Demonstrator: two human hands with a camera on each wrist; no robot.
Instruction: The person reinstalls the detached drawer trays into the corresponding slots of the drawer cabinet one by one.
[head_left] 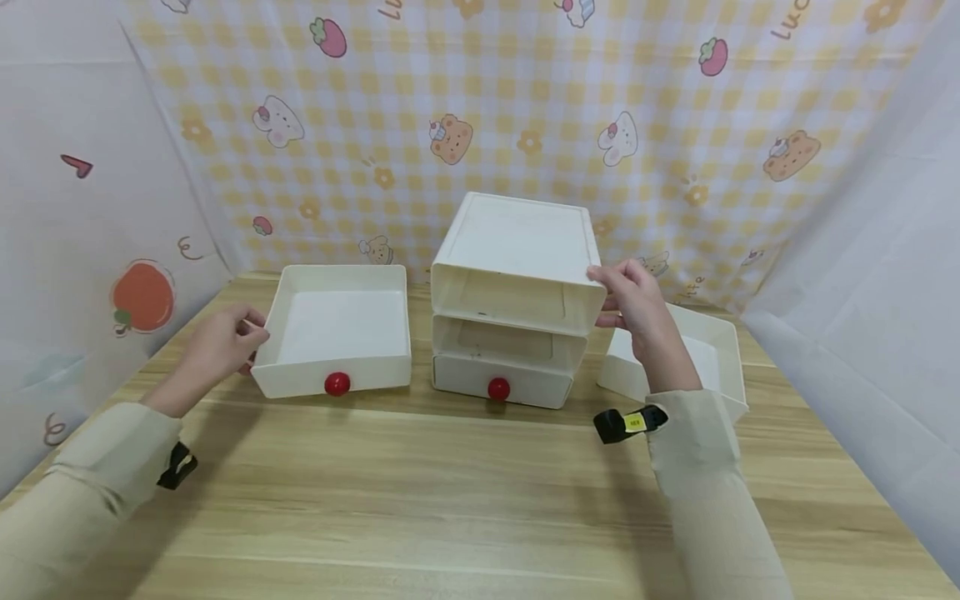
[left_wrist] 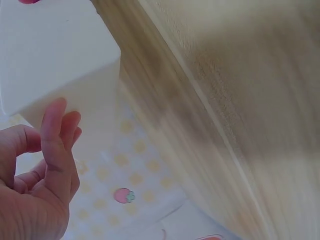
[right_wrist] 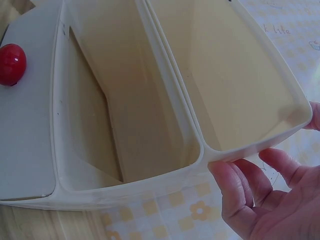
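Observation:
My left hand [head_left: 221, 343] is beside the left wall of a pulled-out white drawer [head_left: 337, 321] with a red knob [head_left: 337, 384]. Its fingertips meet the outer side near the front corner [left_wrist: 75, 75], the fingers loosely bent. On the right, my right hand [head_left: 636, 310] holds the upper right front corner of a white drawer cabinet [head_left: 519, 237]. In the right wrist view, one fingertip reaches over the top edge while other fingers [right_wrist: 232, 182] press the side wall. The cabinet's upper two slots hold no drawers; the bottom drawer [head_left: 457, 374] is in place.
Another white drawer [head_left: 723, 346] lies at an angle right of the cabinet, partly hidden by my right arm. The wooden table [head_left: 420, 500] extends toward me. Patterned cloth [head_left: 525, 100] hangs behind, with white cloth [head_left: 67, 250] along the left side.

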